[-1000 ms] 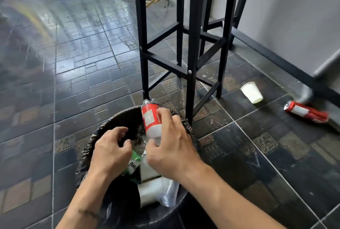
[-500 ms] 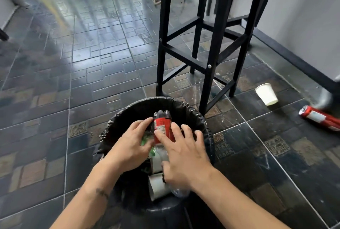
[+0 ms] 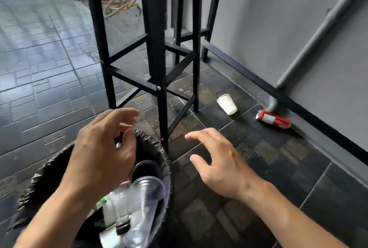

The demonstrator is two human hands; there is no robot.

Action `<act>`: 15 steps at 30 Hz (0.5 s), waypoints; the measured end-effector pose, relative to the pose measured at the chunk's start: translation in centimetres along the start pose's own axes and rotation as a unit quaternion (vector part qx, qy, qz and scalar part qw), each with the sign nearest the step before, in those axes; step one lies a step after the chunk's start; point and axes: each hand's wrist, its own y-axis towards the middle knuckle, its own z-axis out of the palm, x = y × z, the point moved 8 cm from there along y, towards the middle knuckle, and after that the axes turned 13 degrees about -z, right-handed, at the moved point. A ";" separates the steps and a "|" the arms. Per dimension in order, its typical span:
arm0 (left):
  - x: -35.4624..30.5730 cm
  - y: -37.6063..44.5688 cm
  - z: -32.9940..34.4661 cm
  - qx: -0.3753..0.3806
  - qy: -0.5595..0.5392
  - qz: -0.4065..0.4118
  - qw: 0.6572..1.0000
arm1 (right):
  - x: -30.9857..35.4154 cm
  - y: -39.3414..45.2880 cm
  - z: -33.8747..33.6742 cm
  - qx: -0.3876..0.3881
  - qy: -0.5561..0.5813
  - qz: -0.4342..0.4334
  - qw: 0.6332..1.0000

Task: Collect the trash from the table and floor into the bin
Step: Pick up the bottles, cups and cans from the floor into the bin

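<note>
A person is looking down at a dark tiled floor, both bare hands hovering empty. The left hand (image 3: 103, 148) is hanging over the bin (image 3: 167, 170), fingers loosely curled and apart, its grip holding nothing. The right hand (image 3: 217, 162) is reaching out past the bin's right rim, fingers spread and apart, palm down, its grip holding nothing either. The bin is sitting at the lower left, lined with a crinkled black bag and already crowded with clear ribbed plastic cups (image 3: 149, 192) and bottles. Two pieces of trash are lying on the floor ahead and to the right of the right hand, which is plainly the nearer one. A white paper cup (image 3: 227, 104) is lying on its side just beside the foot of a black metal stool (image 3: 159, 52), its mouth pointing up and left, its base toward the lower right. Farther right, near the wall's dark skirting, a red can (image 3: 273, 119) is lying on its side, its long axis running left to right, top end facing left. The cup is probably the next pickup.
</note>
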 end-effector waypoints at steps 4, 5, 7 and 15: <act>-7.0 1.2 7.3 0.130 -0.009 0.090 0.987 | -7.0 -5.1 -6.8 -0.013 -0.046 0.120 0.992; -8.3 1.3 9.3 0.160 0.003 0.099 0.982 | -8.3 -6.4 -8.3 -0.016 -0.048 0.145 0.988; -10.6 1.6 13.3 0.221 0.024 0.096 0.970 | -10.4 -8.6 -11.0 -0.021 -0.059 0.183 0.981; -18.1 1.5 23.4 0.346 0.212 0.068 0.912 | -15.3 -17.1 -17.7 -0.062 -0.051 0.272 0.959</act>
